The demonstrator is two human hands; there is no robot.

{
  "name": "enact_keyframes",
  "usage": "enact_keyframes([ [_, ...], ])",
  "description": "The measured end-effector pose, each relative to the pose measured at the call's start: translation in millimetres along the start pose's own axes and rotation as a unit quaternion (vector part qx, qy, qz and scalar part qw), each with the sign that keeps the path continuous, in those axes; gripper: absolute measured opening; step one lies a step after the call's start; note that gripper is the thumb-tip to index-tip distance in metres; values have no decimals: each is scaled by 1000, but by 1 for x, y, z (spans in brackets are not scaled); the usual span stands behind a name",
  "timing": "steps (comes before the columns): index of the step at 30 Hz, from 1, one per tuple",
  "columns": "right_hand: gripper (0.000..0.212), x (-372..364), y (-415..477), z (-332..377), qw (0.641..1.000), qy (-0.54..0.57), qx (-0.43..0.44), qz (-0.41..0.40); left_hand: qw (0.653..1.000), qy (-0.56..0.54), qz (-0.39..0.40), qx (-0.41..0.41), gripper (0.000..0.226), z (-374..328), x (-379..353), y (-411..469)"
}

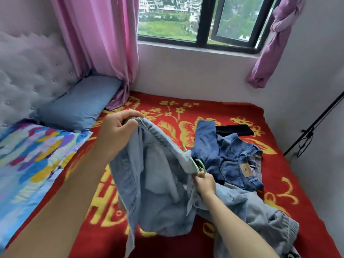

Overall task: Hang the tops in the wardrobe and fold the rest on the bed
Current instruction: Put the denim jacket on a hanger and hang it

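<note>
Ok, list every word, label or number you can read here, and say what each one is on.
Nothing reads as a full word.
Red blanket: large yellow letters, blurred and partly under the light denim top; unreadable.
Dark jeans: tan patch at the waistband, print too small.
Grey garment: black tag with white marks, too blurred.

Two hands, left hand (119, 133) and right hand (204, 183); one green hanger (202, 165); four garments: pale denim top (154, 183), dark jeans (236, 164), black garment (234, 129), grey garment (260, 215)
</note>
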State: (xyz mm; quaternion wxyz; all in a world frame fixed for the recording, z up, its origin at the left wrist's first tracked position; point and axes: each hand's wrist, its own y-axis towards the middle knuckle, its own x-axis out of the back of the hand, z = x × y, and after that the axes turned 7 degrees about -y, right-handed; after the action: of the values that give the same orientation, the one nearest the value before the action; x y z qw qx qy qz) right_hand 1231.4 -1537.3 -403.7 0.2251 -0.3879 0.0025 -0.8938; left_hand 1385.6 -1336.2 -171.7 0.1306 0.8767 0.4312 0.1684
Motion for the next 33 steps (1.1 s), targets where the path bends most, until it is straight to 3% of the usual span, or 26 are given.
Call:
enact_keyframes([
  [2, 34, 29, 10, 5, 993, 109, 28, 30, 999, 9, -45, -3, 23, 0, 15, 7],
  [4, 25, 74, 17, 16, 983, 162, 56, 67, 997, -2, -79, 3, 27, 3, 29, 13],
  [8, 18, 177, 15, 59, 963, 152, 125, 184, 992, -55, -116, 11, 36, 6, 46, 18],
  [11, 22, 218, 15, 79, 963, 137, 108, 206, 988, -91, -120, 15, 39, 9, 51, 16],
  [15, 41, 207, 20, 77, 972, -89, 122, 182, 989, -89, -117, 34, 37, 22, 43, 5],
  [17, 53, 183, 17, 63, 952, -172, 140, 212, 990, -64, -116, 45, 38, 33, 39, -2],
  [20, 47, 144, 11, 34, 917, -218, 195, 272, 992, -18, -112, 61, 35, 47, 39, -10],
  [23, 42, 109, 13, 10, 891, -338, 237, 186, 990, -18, -124, 61, 35, 50, 42, -14],
  [27, 38, 86, 19, -14, 926, -319, 197, 51, 984, -54, -165, 36, 36, 40, 45, -14],
  [31, 10, 87, 28, -30, 981, -163, 97, -27, 974, -119, -194, 20, 34, 30, 61, -11],
  [33, 8, 92, 28, -24, 999, -13, 53, 2, 975, -110, -190, 18, 33, 29, 66, -9],
])
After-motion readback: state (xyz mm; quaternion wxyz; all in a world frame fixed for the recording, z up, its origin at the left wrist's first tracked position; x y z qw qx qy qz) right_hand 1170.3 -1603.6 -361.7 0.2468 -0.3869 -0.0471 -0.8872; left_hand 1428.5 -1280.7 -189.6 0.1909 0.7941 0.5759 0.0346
